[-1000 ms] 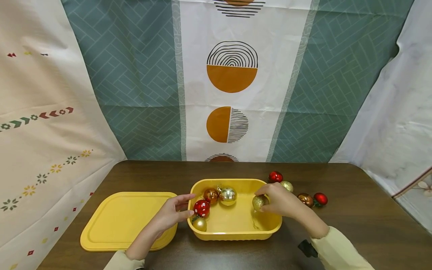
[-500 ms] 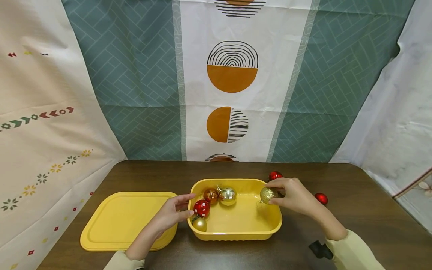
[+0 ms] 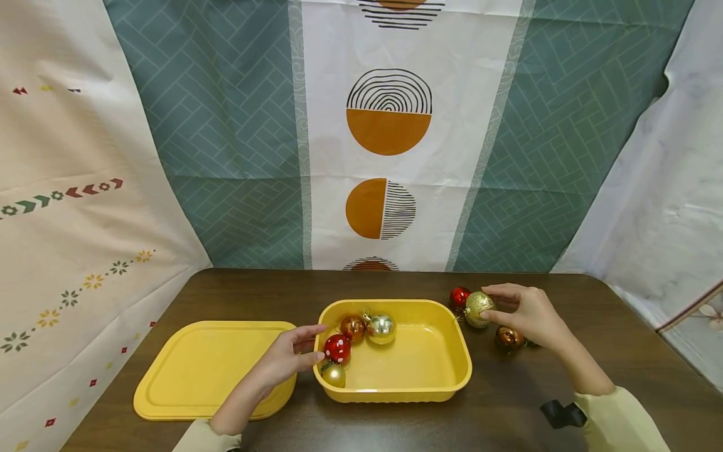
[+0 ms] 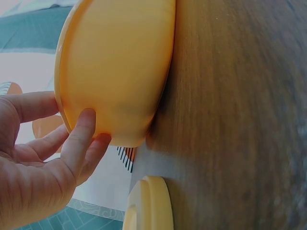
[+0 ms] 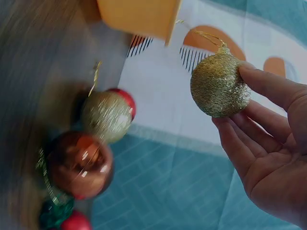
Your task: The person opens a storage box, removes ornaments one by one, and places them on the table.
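In the head view a yellow plastic box (image 3: 407, 394) stands mid-table, with a few ornaments grouped at its left end. The fingertips of my left hand (image 3: 288, 355) touch the box's left rim and outer wall; the left wrist view shows them against the box (image 4: 115, 72). My right hand (image 3: 525, 314), right of the box, pinches a gold glitter Christmas ball (image 5: 218, 86) by its side, its gold string loop on top. Inside the box are a red dotted ball (image 3: 337, 349), an amber ball (image 3: 353, 328), a shiny pale-gold ball (image 3: 381, 329) and a matte gold ball (image 3: 334, 375).
The yellow lid (image 3: 209, 370) lies flat left of the box. Near my right hand lie a red ball (image 3: 459, 296), a copper ball (image 3: 510, 338) and a pale gold ball (image 5: 108, 116). The dark wooden table (image 3: 254, 295) ends at a hanging patterned cloth (image 3: 243, 188).
My right hand has moved right, out of the box and past its right rim, carrying the gold glitter ball. My left hand and the box have stayed in place.
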`<state>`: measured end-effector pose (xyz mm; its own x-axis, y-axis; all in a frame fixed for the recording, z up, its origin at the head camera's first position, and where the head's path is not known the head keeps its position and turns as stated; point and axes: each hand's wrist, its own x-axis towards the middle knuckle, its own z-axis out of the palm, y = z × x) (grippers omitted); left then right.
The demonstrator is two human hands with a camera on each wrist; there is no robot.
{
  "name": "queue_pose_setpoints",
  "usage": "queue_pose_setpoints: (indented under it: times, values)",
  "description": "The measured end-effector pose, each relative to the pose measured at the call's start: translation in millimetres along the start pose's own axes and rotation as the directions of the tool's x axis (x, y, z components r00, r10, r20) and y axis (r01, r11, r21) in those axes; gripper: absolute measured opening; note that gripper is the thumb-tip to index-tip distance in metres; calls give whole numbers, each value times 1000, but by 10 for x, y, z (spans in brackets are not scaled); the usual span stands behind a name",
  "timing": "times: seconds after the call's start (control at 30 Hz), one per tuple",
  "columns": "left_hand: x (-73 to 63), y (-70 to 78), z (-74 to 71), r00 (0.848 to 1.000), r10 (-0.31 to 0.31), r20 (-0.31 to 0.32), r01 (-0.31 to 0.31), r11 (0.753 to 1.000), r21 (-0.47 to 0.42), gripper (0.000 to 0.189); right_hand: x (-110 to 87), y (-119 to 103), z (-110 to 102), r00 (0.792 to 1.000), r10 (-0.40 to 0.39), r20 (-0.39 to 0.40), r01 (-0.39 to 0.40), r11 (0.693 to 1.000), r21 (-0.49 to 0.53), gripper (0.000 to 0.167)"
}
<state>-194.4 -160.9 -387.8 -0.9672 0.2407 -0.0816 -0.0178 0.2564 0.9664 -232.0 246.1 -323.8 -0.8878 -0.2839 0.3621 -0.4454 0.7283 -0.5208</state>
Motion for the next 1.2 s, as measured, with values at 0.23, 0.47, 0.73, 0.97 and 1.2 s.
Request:
queue_pose_setpoints:
  times: [0.23,0.47,0.73,0.97,1.2]
  values:
    - [-5,15,-4,1000,1,-8,-1,1000,13,51,-17,243,-106,996,79,-50,-82,995,-50,48]
    - [-13,22,-9,1000,10,-5,-10,1000,10,50,-5,472,-133,987,148,-60,-151,987,-59,50]
    - [-13,19,-11,1000,11,-3,-11,1000,6,51,45,680,-123,976,214,-28,-215,975,-56,54]
    - [-8,12,-2,1000,4,1,-4,1000,2,52,72,836,-79,965,262,18,-260,964,-61,56]
    - [-6,8,-3,1000,13,6,-13,1000,5,52,103,928,-17,963,264,47,-260,962,-82,56]
